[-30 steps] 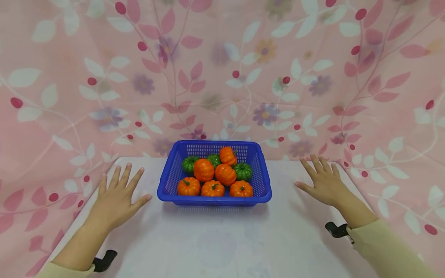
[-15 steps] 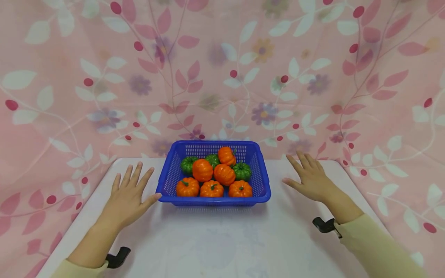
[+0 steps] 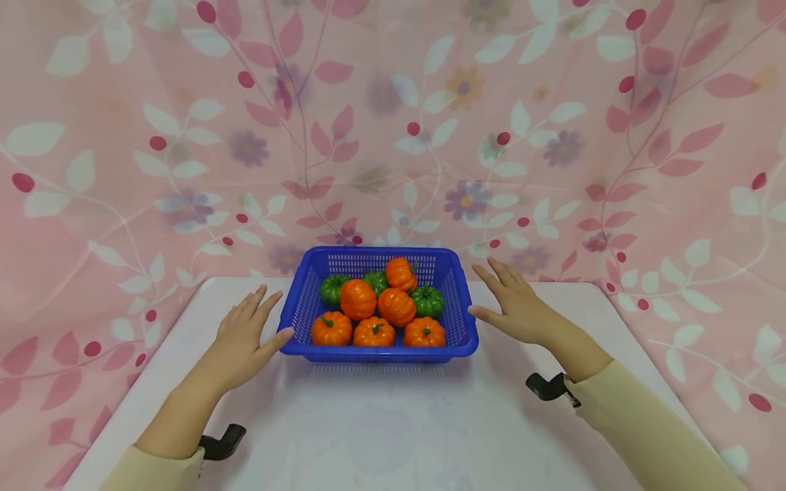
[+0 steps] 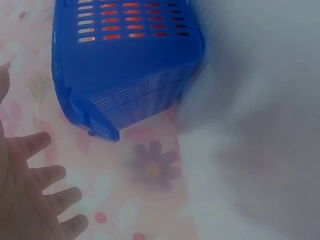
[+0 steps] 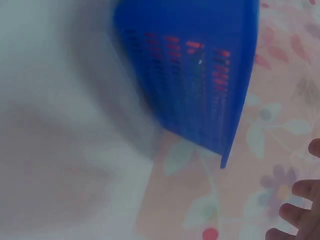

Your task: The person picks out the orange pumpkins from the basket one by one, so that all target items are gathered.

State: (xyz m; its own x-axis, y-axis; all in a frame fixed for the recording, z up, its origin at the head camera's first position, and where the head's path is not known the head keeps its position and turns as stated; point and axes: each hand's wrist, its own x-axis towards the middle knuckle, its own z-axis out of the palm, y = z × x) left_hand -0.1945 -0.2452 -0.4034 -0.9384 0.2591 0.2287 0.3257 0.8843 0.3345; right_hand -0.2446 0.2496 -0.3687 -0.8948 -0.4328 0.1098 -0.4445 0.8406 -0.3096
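A blue plastic basket (image 3: 379, 353) with slotted walls stands at the back of the table. Inside it lie several small orange pumpkins (image 3: 331, 330) and 3 green pumpkins (image 3: 428, 301). My left hand (image 3: 242, 344) is at the basket's left side, fingers extended, its thumb tip overlapping the front left corner in the head view. On the other side my right hand (image 3: 518, 307) has its fingers spread, thumb tip close to the right rim. Neither hand holds anything. In the left wrist view the fingers (image 4: 62, 200) stand apart from the basket wall (image 4: 125, 65).
The white table (image 3: 381, 423) stretches in front of the basket. Behind it hangs a pink floral cloth (image 3: 381, 136), close to the basket's back rim. A black wrist mount (image 3: 224, 442) sits at the left cuff and another black mount (image 3: 546, 387) at the right one.
Both hands have moved inward toward the basket, the left one to the right and the right one to the left. The left hand has turned more sideways. Basket and pumpkins stay put.
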